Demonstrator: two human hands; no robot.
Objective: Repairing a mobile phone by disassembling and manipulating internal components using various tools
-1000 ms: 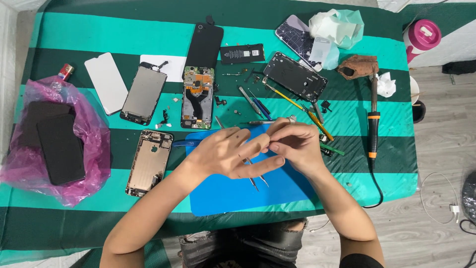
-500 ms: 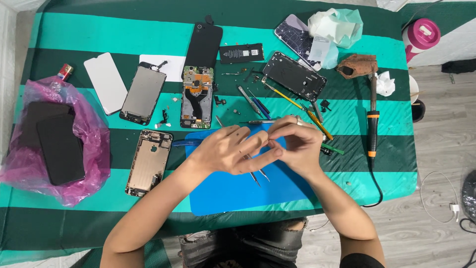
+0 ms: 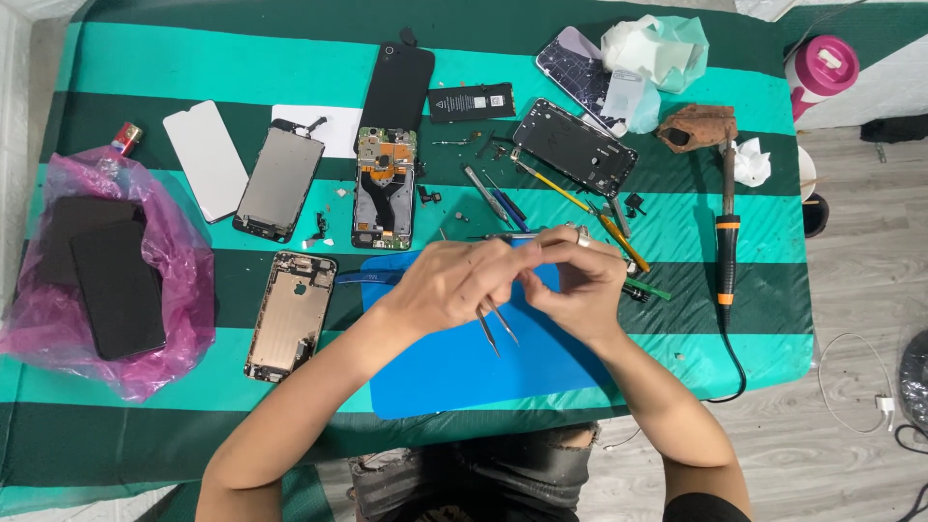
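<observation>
One broad tabletop (image 3: pixel 116 58) under a green striped cloth carries everything here. On it, nearest the person, lies a blue work mat (image 3: pixel 483 372), with a pink plastic bag (image 3: pixel 184 290) of dark phones far to the left. Above the mat sit an opened phone frame (image 3: pixel 385 188) with its circuit board showing, a second bare frame (image 3: pixel 290 314) and a soldering iron (image 3: pixel 725 242) off to the right. Over the mat the left hand (image 3: pixel 449 285) and right hand (image 3: pixel 570 290) meet, fingertips touching. The left grip is clamped on metal tweezers (image 3: pixel 495 324), points toward the person; whether the right grip pinches anything, I cannot tell.
</observation>
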